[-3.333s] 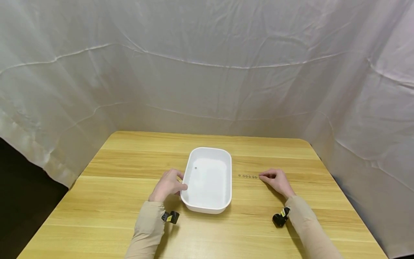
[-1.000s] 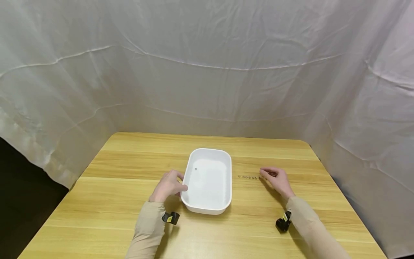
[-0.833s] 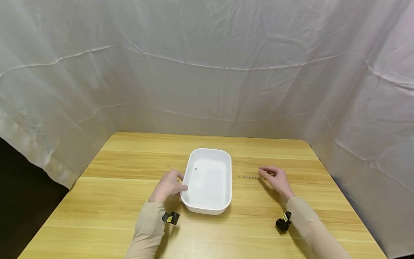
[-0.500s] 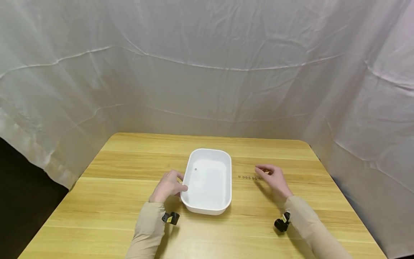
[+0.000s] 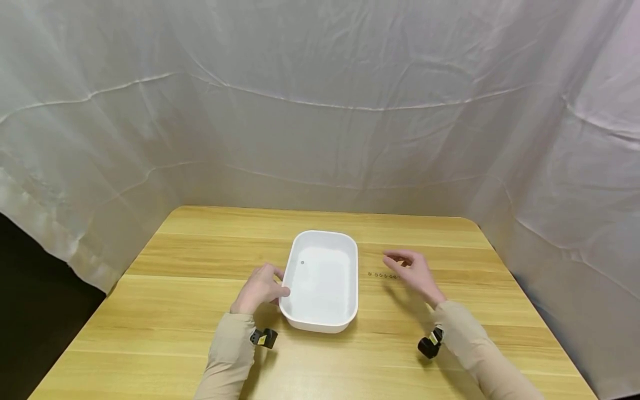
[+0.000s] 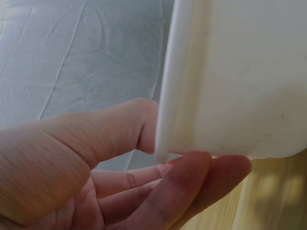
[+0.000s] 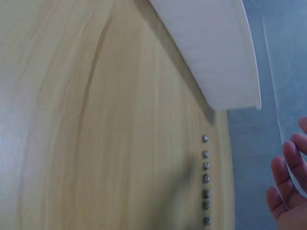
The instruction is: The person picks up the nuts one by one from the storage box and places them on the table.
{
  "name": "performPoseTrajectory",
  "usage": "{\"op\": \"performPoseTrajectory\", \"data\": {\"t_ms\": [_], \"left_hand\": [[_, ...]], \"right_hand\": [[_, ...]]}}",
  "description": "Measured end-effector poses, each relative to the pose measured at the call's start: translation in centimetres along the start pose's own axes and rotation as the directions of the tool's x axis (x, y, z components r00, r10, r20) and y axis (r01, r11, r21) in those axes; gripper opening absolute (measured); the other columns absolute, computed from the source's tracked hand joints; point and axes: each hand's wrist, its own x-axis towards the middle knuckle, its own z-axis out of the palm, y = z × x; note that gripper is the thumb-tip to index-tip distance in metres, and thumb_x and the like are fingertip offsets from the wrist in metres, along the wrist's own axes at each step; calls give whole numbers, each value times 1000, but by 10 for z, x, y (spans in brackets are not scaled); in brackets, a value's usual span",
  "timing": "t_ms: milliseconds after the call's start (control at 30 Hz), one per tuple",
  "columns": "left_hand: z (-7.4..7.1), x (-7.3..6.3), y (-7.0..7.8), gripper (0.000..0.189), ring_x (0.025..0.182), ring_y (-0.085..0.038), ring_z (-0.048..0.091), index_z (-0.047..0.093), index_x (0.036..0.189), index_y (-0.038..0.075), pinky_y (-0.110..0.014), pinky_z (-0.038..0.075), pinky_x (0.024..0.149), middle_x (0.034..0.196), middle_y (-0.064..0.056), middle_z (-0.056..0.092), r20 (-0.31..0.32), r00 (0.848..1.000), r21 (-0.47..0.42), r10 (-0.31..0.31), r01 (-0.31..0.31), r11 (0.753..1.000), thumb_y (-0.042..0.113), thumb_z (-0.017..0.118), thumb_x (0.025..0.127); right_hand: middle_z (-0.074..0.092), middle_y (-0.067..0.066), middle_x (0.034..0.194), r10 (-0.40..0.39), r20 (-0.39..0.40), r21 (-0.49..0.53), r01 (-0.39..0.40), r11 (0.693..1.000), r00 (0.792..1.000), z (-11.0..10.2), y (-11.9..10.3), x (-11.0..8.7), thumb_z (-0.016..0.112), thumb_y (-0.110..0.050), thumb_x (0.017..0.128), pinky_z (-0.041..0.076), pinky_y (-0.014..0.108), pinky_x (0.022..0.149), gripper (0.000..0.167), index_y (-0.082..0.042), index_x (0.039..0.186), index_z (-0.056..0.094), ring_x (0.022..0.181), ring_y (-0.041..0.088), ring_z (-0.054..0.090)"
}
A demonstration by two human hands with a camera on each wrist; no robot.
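My left hand grips the left wall of a white rectangular plastic tub. In the left wrist view the thumb presses one side of the tub's wall and fingertips lie against the other. A single small nut-like metal piece lies inside the tub. To its right, several similar small metal pieces form a straight row on the table. My right hand hovers above the row's right part, fingers loosely bent and nothing visible between them. Its thumb and index fingertips are outside the right wrist view.
The tub stands mid-table on a light wooden table. Pale fabric curtains hang behind and at both sides. A small black camera sits on each wrist, the right one low over the table.
My right hand was down at the row's right end; it has lifted and moved left toward the tub, uncovering more pieces there. The left hand and the tub stay put.
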Motion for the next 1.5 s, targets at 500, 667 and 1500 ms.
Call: {"op": "performPoseTrajectory", "data": {"t_ms": [500,667,1500], "left_hand": [[0,0,1,28,64,-20,71,70,106,-9,-30,63,61,106,-23,70,1,1000,3,1,-1,1000,-4,70,79],[1,0,1,28,65,-20,72,70,107,-9,-30,63,61,106,-23,70,2,1000,0,0,0,1000,-4,70,79],[0,-2,2,29,65,-20,72,69,107,-10,-30,63,62,109,-25,68,-8,1000,9,0,0,1000,-3,70,79]], "right_hand": [[74,18,110,-100,35,-7,100,995,994,17,-34,3,67,-12,94,52,22,76,28,2,117,71,88,7,63],[75,17,106,-117,54,13,116,993,992,22,-39,2,69,-13,93,54,23,74,26,1,115,73,86,8,64],[75,11,103,-171,211,-69,189,980,962,54,-87,19,68,-16,92,54,26,77,24,-4,112,74,88,16,65]]}}
